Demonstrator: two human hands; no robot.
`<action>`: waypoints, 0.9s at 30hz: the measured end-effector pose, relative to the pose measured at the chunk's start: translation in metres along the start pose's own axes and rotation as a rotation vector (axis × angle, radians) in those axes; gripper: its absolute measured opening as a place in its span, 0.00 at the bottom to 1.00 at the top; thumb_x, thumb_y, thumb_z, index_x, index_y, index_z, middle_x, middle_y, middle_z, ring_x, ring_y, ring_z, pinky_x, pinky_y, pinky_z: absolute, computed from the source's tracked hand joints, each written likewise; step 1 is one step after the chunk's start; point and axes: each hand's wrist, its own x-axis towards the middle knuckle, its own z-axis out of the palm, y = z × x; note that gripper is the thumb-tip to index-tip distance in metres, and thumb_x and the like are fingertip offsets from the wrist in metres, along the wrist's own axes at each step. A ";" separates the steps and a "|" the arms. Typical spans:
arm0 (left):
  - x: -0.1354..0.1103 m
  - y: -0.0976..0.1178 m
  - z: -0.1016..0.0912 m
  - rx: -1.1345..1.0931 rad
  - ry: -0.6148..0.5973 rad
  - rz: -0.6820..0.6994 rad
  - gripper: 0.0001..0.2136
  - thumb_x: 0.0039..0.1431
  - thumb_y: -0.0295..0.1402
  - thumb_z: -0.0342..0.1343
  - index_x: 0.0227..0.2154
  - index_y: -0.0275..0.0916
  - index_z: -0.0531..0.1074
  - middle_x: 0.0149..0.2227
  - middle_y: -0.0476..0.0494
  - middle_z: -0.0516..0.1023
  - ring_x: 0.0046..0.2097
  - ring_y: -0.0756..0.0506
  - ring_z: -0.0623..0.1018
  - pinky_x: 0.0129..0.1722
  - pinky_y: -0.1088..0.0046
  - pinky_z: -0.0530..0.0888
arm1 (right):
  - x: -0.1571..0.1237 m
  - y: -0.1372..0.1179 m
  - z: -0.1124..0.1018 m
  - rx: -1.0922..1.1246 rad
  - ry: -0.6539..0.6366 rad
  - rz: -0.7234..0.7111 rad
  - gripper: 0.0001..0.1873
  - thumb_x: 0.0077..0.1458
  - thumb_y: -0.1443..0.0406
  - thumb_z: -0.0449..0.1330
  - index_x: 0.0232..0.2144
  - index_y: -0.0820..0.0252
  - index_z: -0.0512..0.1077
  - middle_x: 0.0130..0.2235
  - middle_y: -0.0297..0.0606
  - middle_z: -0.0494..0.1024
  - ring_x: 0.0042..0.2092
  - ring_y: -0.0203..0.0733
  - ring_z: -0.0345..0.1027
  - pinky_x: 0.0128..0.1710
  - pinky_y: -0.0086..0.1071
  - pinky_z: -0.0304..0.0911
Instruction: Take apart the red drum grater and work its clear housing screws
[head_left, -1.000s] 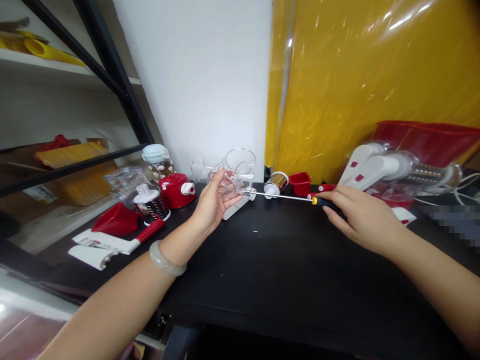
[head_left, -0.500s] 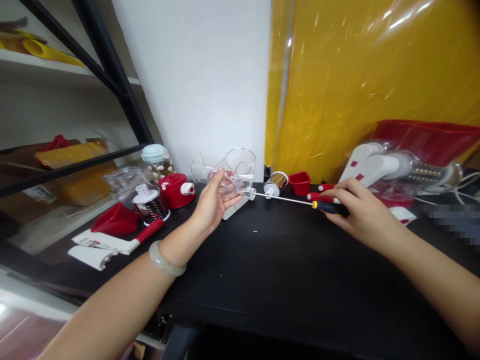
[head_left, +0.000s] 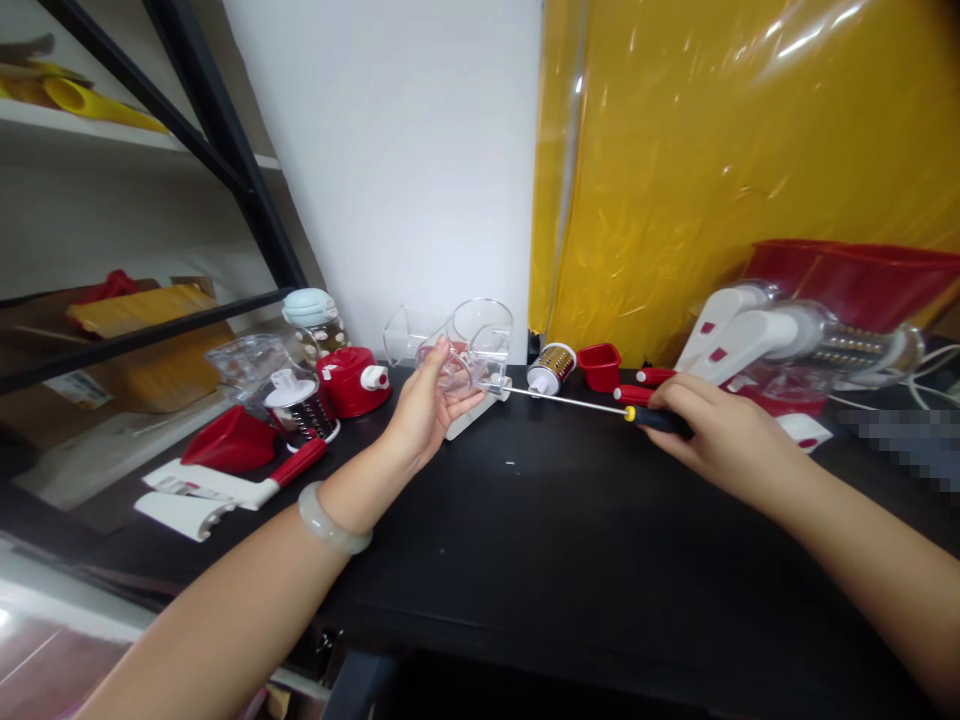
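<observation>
My left hand point(head_left: 425, 408) is closed around a clear plastic grater housing point(head_left: 480, 325), held above the black tabletop with its round opening up and to the right. In my right hand point(head_left: 709, 435) is a long screwdriver point(head_left: 570, 401) with a black and yellow handle. Its thin shaft runs level to the left, and the tip meets the lower right part of the housing; the exact contact point is too small to make out. Behind the housing a white part point(head_left: 476, 415) lies on the table. Just beyond the shaft rests a grater drum point(head_left: 552, 369) beside a small red cup point(head_left: 599, 367).
On the left lie a red suction base point(head_left: 352, 382), another grater drum point(head_left: 301, 408), a red pusher point(head_left: 231, 440) and a white crank with red handle point(head_left: 225, 485). Assembled graters point(head_left: 780, 340) stand at right before a red bin point(head_left: 855, 280). A black shelf frame point(head_left: 217, 130) rises at left.
My right hand's fingers have closed further around the screwdriver handle, and the hand sits slightly lower. The left hand and the housing have barely moved.
</observation>
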 end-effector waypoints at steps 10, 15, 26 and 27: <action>0.001 0.001 0.000 -0.007 0.023 0.016 0.27 0.59 0.56 0.61 0.51 0.39 0.75 0.53 0.33 0.82 0.56 0.34 0.80 0.55 0.54 0.77 | 0.004 0.004 -0.003 0.142 -0.034 -0.007 0.17 0.67 0.53 0.56 0.47 0.53 0.79 0.41 0.41 0.76 0.37 0.44 0.76 0.35 0.38 0.72; 0.000 0.002 0.001 0.000 0.027 0.001 0.26 0.59 0.55 0.62 0.50 0.39 0.75 0.53 0.34 0.82 0.55 0.35 0.81 0.55 0.55 0.78 | 0.004 0.005 -0.006 0.296 -0.089 0.032 0.18 0.65 0.55 0.58 0.53 0.51 0.76 0.44 0.41 0.73 0.43 0.46 0.75 0.44 0.42 0.74; 0.005 0.004 -0.003 -0.023 0.056 0.018 0.24 0.60 0.53 0.61 0.50 0.40 0.73 0.51 0.36 0.82 0.53 0.36 0.82 0.53 0.58 0.79 | 0.011 0.002 -0.016 0.877 -0.093 0.454 0.21 0.50 0.49 0.71 0.39 0.54 0.75 0.38 0.41 0.81 0.34 0.43 0.75 0.35 0.40 0.75; 0.005 0.004 -0.003 -0.024 0.053 0.017 0.24 0.60 0.53 0.61 0.49 0.40 0.74 0.51 0.36 0.82 0.53 0.36 0.82 0.53 0.58 0.79 | 0.013 0.000 -0.017 0.921 -0.093 0.515 0.22 0.50 0.47 0.70 0.39 0.55 0.75 0.35 0.41 0.81 0.30 0.41 0.73 0.31 0.38 0.73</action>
